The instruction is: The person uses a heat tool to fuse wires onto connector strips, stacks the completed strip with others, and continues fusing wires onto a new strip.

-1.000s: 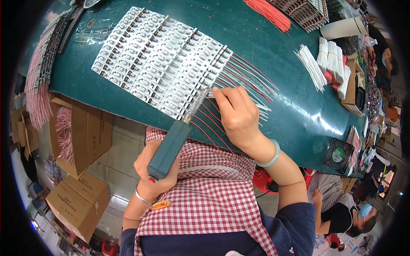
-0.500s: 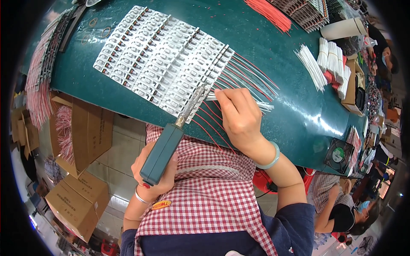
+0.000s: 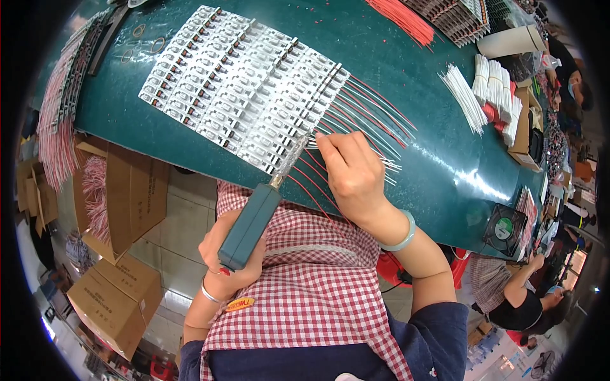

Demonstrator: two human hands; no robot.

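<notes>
A panel of silvery-white metal parts (image 3: 238, 89), set in rows, lies on the green table. Red and white wires (image 3: 375, 117) trail from its right edge. My left hand (image 3: 219, 244) is wrapped around the dark green, boxy handle of a soldering gun (image 3: 251, 225). The gun's metal end reaches the panel's lower right corner, where its tip is hard to tell from the parts. My right hand (image 3: 352, 174) is closed in a pinch at the panel's right edge, beside that metal end. White wires pass under its fingers, and the exact pinch point is partly hidden.
Bundled white wires (image 3: 489, 82), loose white wires (image 3: 462, 98) and red wires (image 3: 403, 22) lie farther right. A white cylinder (image 3: 511, 41) and a black fan (image 3: 504, 228) are on the table. Cardboard boxes (image 3: 117, 305) stand at left; another person (image 3: 527, 298) sits at right.
The soldering gun has shifted a little right and upward along the panel's edge. My right hand has moved slightly left. The white wires' free ends have spread apart.
</notes>
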